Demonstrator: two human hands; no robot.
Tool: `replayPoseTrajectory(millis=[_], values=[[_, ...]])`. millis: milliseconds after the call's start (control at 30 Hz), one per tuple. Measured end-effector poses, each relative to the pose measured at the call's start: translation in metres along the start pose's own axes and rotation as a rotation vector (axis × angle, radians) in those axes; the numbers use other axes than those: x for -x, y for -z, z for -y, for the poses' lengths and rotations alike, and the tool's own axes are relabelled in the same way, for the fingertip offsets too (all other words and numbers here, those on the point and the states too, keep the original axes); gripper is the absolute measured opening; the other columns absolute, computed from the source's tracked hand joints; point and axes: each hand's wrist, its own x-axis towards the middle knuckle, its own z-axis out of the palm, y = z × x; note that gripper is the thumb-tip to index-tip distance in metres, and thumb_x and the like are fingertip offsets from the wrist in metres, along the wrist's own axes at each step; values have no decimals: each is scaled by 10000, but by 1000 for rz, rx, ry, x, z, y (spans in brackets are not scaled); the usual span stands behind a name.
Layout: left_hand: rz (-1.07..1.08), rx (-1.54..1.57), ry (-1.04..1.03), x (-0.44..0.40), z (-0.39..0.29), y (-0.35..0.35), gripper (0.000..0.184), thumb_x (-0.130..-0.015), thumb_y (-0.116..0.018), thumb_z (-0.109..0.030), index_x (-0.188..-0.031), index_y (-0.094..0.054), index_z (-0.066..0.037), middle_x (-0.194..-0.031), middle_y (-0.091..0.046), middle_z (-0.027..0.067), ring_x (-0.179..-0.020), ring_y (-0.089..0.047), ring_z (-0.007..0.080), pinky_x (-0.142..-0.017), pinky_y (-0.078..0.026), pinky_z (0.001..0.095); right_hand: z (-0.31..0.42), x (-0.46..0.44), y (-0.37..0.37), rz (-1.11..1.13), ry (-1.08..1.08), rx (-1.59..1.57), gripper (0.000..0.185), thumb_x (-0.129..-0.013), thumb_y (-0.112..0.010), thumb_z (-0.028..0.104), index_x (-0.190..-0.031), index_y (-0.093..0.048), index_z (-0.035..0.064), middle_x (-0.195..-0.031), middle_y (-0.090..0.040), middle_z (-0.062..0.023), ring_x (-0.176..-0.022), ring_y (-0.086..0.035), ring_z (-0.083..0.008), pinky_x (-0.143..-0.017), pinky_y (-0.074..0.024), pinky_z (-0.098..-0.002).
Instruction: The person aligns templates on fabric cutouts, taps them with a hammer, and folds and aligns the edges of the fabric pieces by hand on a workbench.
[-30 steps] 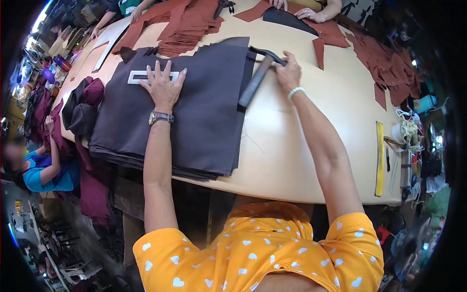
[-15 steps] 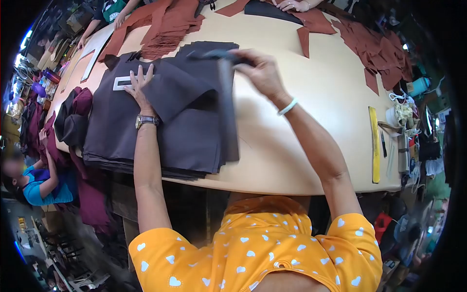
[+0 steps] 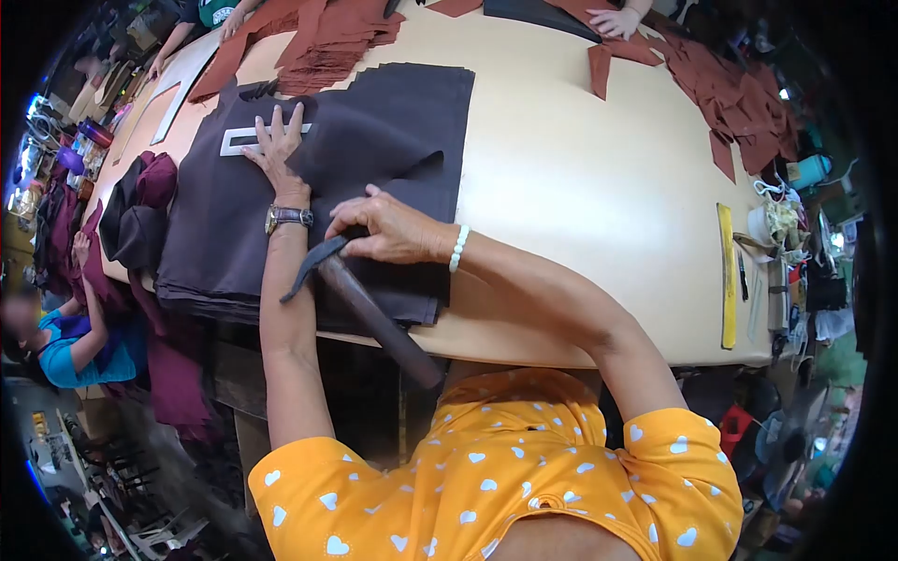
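L hand (image 3: 279, 157) lies spread on the slotted white template (image 3: 226, 142) atop the dark fabric stack (image 3: 220, 224), nothing gripped; R hand (image 3: 383, 229) is closed round the hammer (image 3: 374, 313) nr its head, which overlaps L forearm (image 3: 286, 374) in view. Best press template flat, hammer clear of that arm.

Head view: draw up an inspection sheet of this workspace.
Surface: smooth pale tabletop, glare near its centre.
Job's things: stacked dark fabric sheets, top one rumpled; white slotted rectangular plate on top; dark tool with long cylindrical bar.
Clutter: rust-brown cut fabric pieces toward the far side; flat yellow strip at right.
Hands: bare left hand spread over the plate; bare right hand gripping the tool.
Cables: white cord-like loops at right, too small to identify.
Surroundings: co-worker's hand at the far edge; blue-sleeved person at left.
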Motion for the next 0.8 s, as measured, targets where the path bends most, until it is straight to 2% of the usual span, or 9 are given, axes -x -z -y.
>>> replayPoseTrajectory(millis=[33, 133, 167, 300, 400, 533, 633, 733, 800], values=[[9, 5, 2, 0, -1, 2, 505, -840, -444, -506, -1308, -440, -316, -1361, -409, 55, -1297, -287, 353, -951, -152, 719, -3, -3, 4, -8, -9, -21, 242, -730, -684, 142, -961, -644, 83, -1094, -603, -153, -1150, -501, -286, -1030, -154, -588], [16, 57, -7, 2, -3, 10, 516, -828, -483, -489, -1305, -446, -295, -1362, -406, 65, -1299, -274, 366, -956, -135, 717, -17, -11, 20, -141, -60, -242, 232, -712, -688, 95, -936, -655, 44, -1052, -614, -137, -1113, -522, -205, -975, -352, -372], [4, 100, -20, 4, -2, 11, 527, -817, -505, -481, -1303, -450, -284, -1362, -404, 68, -1299, -270, 372, -958, -129, 716, -21, -13, 25, -241, -47, -259, 221, -719, -676, 62, -938, -661, 30, -981, -629, -106, -1058, -536, -172, -889, -405, -265], [71, 80, 18, 2, -8, 19, 577, -758, -587, -420, -1294, -465, -245, -1364, -399, 78, -1296, -261, 385, -965, -119, 711, -15, -14, 47, -457, -203, -349, 242, -774, -652, 59, -1002, -624, -16, -879, -616, 29, -776, -535, -47, -700, -447, -191], [136, 33, 42, -1, -7, 16, 600, -724, -601, -368, -1291, -468, -223, -1361, -401, 75, -1293, -263, 385, -966, -115, 712, -9, -5, 37, -366, -108, -533, 245, -758, -668, 98, -971, -637, -20, -795, -626, -17, -706, -516, -65, -654, -444, -231], [73, 37, 2, 1, -6, 19, 536, -753, -552, -166, -1282, -476, -213, -1356, -401, 60, -1293, -267, 373, -962, -134, 716, 26, 6, -2, 37, -11, -605, 232, -760, -667, 67, -979, -635, -3, -851, -630, -6, -784, -521, -59, -712, -426, -209], [68, 37, -7, 2, -5, 19, 527, -760, -521, -109, -1277, -483, -209, -1355, -402, 54, -1291, -275, 371, -956, -150, 718, 30, 2, -3, 126, -121, -242, 243, -747, -679, 82, -970, -640, -5, -848, -645, -23, -794, -529, -62, -723, -431, -223], [63, 21, -4, 0, -5, 14, 527, -756, -533, -157, -1278, -484, -207, -1355, -402, 52, -1289, -279, 372, -952, -150, 721, 5, -8, 3, -60, 41, -251, 253, -735, -685, 90, -966, -644, -7, -841, -656, -37, -811, -544, -62, -752, -442, -245], [69, 15, 7, 0, -5, 14, 528, -755, -552, -246, -1277, -486, -202, -1354, -406, 57, -1288, -281, 374, -951, -145, 722, -17, -18, 11, -189, -21, -366, 235, -738, -675, 71, -958, -647, -7, -849, -655, -36, -804, -554, -61, -759, -454, -237]])
